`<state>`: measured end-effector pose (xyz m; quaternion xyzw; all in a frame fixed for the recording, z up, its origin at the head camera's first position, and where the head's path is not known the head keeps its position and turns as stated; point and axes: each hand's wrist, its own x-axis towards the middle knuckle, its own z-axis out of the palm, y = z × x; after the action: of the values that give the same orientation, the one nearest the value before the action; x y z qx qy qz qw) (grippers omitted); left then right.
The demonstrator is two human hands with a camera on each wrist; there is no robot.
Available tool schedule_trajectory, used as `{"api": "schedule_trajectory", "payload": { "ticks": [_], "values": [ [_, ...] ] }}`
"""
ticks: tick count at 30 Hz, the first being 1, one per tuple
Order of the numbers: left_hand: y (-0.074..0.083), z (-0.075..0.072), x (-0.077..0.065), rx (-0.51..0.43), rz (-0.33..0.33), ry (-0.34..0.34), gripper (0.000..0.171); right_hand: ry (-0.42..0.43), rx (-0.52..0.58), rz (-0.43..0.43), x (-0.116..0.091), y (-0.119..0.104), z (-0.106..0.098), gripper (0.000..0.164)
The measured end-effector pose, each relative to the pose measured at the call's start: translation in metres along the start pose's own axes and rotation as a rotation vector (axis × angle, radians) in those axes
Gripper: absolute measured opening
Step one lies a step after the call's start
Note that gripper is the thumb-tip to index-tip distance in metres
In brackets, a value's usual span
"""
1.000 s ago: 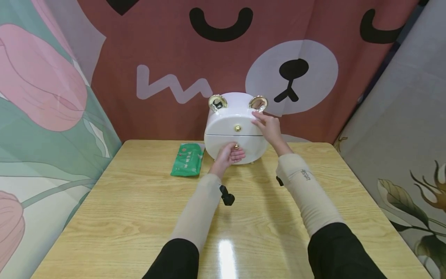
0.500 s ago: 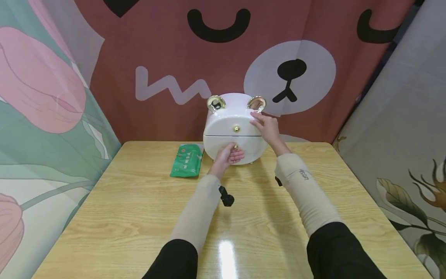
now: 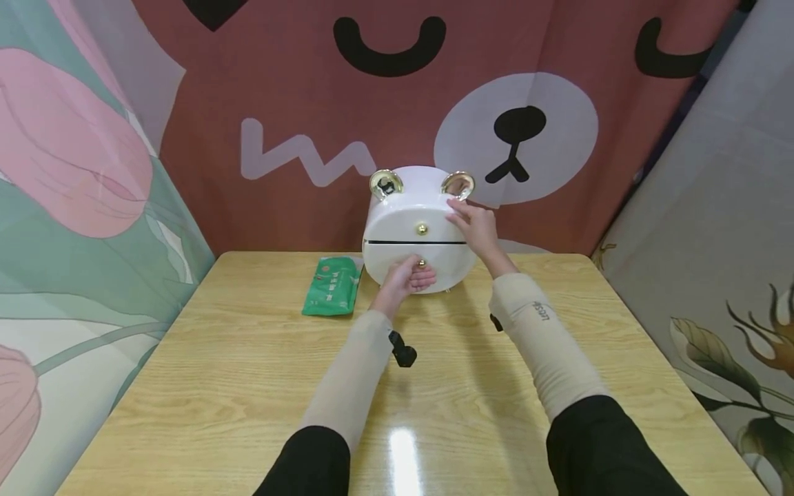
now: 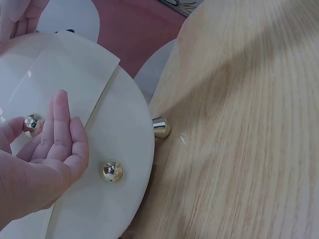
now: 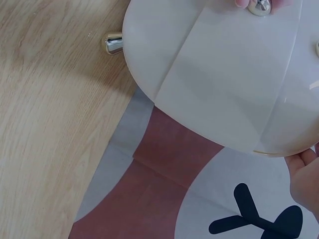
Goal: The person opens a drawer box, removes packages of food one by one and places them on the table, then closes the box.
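Observation:
A white, rounded storage box (image 3: 384,227) with gold ears, gold knobs and short gold feet stands at the table's back. My left hand (image 3: 406,277) pinches the gold knob (image 4: 33,124) of its middle drawer (image 4: 82,67) between thumb and fingers. That drawer's face sticks out slightly, with a dark gap along its top edge in the head view. Below it, the bottom drawer's knob (image 4: 111,171) is untouched. My right hand (image 3: 477,227) rests against the box's upper right side, fingertips at the edge beneath the right gold ear (image 3: 457,184); its fingers are partly hidden in the right wrist view.
Left of the box lies a green packet (image 3: 333,286) on the wooden table (image 3: 248,386). Directly behind the box hangs a brown cloth with a printed bear face (image 3: 298,89). Patterned cloths hang at both sides.
A dark gap has appeared above the middle drawer, which has come slightly toward me with the left hand on its knob. The right hand stays in place on the box.

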<state>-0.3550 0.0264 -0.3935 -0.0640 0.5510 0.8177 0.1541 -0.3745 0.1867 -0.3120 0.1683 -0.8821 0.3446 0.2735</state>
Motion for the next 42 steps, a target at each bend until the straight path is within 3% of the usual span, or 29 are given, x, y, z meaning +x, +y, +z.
{"api": "schedule_trajectory", "payload": {
  "ticks": [10,21,42],
  "values": [
    [-0.004,0.001,-0.003,-0.013,0.024,-0.007,0.021,0.026,0.082,-0.030,-0.001,0.002,-0.001,0.036],
    [-0.011,-0.003,-0.010,-0.056,0.034,-0.017,0.023,-0.004,0.000,-0.001,0.001,0.001,0.000,0.035],
    [-0.024,0.000,-0.026,-0.177,0.093,-0.018,0.023,-0.015,0.009,0.041,0.000,-0.002,-0.003,0.034]
  ]
}}
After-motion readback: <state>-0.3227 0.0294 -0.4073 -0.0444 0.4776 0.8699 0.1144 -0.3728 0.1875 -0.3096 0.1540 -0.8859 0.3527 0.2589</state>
